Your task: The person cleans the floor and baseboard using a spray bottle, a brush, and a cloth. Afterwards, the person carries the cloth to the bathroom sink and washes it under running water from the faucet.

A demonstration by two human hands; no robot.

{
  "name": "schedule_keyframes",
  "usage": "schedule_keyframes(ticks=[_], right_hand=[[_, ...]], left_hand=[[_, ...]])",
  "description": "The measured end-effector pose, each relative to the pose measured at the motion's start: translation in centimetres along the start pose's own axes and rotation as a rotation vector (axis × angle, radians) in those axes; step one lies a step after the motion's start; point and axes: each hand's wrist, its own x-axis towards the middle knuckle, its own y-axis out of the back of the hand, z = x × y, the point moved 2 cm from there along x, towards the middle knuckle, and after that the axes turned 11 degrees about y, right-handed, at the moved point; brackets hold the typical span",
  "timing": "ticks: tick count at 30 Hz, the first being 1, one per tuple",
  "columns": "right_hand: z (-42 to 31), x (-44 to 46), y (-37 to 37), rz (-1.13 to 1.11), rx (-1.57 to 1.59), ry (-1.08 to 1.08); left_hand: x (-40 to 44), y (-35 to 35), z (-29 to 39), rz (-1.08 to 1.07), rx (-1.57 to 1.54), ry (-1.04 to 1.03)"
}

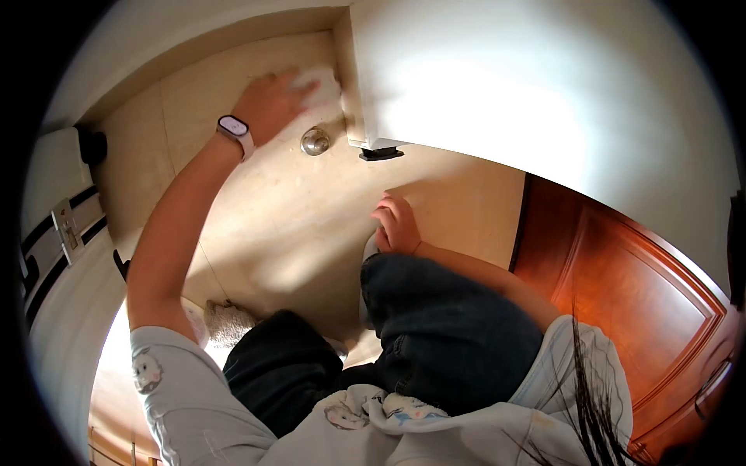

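My left hand (272, 105), with a pale-banded smartwatch (234, 126) on its wrist, reaches far forward to the beige floor (256, 210). Its blurred fingers lie over a white cloth or tissue (320, 87) by the corner of the wall; the exact kind is unclear. Just below that hand, a round metal door stop (315, 141) stands on the floor. Beside my bent knee, my right hand (399, 224) has its fingers curled in, with nothing visible in them.
A white panel (482, 78) fills the upper right, with a black fitting (381, 153) at its lower corner. A reddish wooden door (622, 279) stands right. On the left is a white door edge with a metal lock plate (67, 231). A grey fluffy item (227, 322) lies near my legs.
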Motion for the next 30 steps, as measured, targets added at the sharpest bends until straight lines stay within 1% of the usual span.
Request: schedule_keyframes(ticks=[1,2,3,5,6,7,9,10,13,15,17,18,20,21,22,24,25,27,30], right_hand=[[0.1,0.1,-0.1,-0.002,-0.005,-0.009],[0.1,0.4,-0.1,-0.003,-0.002,-0.01],[-0.1,0.5,0.1,-0.01,-0.006,-0.022],[-0.2,0.4,0.2,-0.019,-0.013,-0.026],[-0.1,0.1,-0.1,-0.013,-0.017,-0.017],[-0.1,0.4,-0.1,-0.006,-0.02,-0.009],[-0.2,0.5,0.2,-0.008,-0.008,-0.011],[-0.3,0.7,0.3,-0.011,-0.001,-0.019],[-0.3,0.6,0.4,-0.021,-0.016,-0.022],[-0.2,0.4,0.2,-0.01,-0.013,-0.021],[0.1,0.5,0.2,0.004,-0.009,-0.021],[0.1,0.5,0.3,0.009,0.0,-0.017],[0.0,0.1,0.3,0.015,0.011,-0.019],[0.3,-0.1,0.0,0.014,0.016,-0.018],[0.2,-0.1,-0.3,0.012,0.022,-0.016],[0.0,0.1,0.0,0.0,0.01,-0.007],[-0.1,0.4,0.0,-0.012,-0.01,-0.003],[-0.1,0.6,0.0,-0.024,-0.008,0.012],[-0.3,0.4,0.3,-0.046,-0.004,0.0]], left_hand=[[0.0,0.0,-0.5,0.058,0.016,0.095],[1.2,1.4,-0.5,-0.037,-0.032,0.296],[1.1,1.2,0.1,-0.046,-0.036,0.299],[1.4,0.7,0.9,-0.049,-0.023,0.091],[0.5,0.3,0.5,-0.035,-0.092,-0.014],[0.5,0.1,0.1,-0.028,-0.085,-0.01],[0.4,-0.4,-1.1,0.065,0.025,0.195],[0.8,0.7,-1.5,0.162,0.059,0.257],[0.9,0.8,-3.8,0.173,0.062,0.19],[-0.7,1.1,-5.0,0.202,0.024,0.205],[-2.3,1.3,-6.3,0.322,0.102,0.263],[-3.0,1.3,-6.6,0.316,0.097,0.258],[-3.7,2.0,-7.1,0.227,0.085,0.396],[-3.3,1.4,-6.7,0.226,0.089,0.395],[-2.5,0.1,-6.1,0.181,-0.032,0.56],[-1.2,-0.1,-3.4,0.169,-0.097,0.595],[-0.1,0.4,-1.3,0.198,-0.043,0.461],[2.0,-0.1,1.5,0.151,-0.096,0.353],[2.0,0.0,2.3,0.099,-0.149,0.396]])
